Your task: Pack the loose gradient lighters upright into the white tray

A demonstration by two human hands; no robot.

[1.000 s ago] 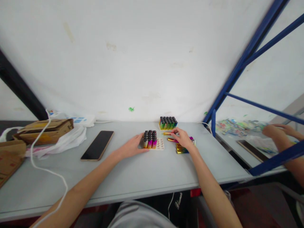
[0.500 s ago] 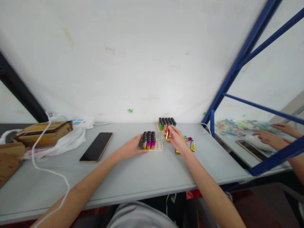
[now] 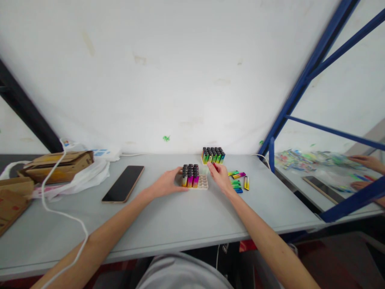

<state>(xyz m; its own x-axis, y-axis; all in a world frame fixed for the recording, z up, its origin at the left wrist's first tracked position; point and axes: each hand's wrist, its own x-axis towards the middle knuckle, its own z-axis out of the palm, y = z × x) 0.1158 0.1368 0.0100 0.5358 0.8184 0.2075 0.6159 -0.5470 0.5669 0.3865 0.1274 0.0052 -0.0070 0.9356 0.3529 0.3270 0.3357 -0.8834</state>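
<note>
Right hand (image 3: 219, 175): fingers closed, apparently on a red lighter (image 3: 214, 165), mostly hidden; upright alignment suits the holes. Left hand (image 3: 166, 184): fingers grasping our tray (image 3: 204, 185), best steadied low; loose lighters (image 3: 239, 175) right, on our bench (image 3: 171, 224).

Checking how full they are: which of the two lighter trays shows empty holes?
The nearer tray, beside the left hand: empty holes show on its right side. The farther tray, close to the wall, shows none.
</note>
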